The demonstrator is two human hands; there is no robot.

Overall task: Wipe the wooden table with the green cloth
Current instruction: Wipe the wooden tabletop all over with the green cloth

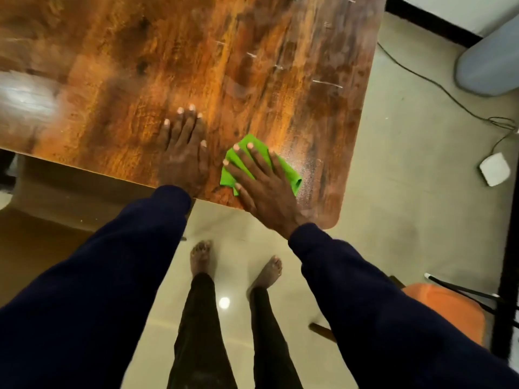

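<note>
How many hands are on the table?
2. The left hand lies flat and bare on the wooden table near its front edge. The right hand is beside it, pressing the green cloth down near the table's corner.

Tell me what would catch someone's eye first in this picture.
The bright green cloth stands out, pressed flat under the right hand near the wooden table's near right corner. Beside it, the left hand rests flat on the bare wood, fingers spread.
</note>
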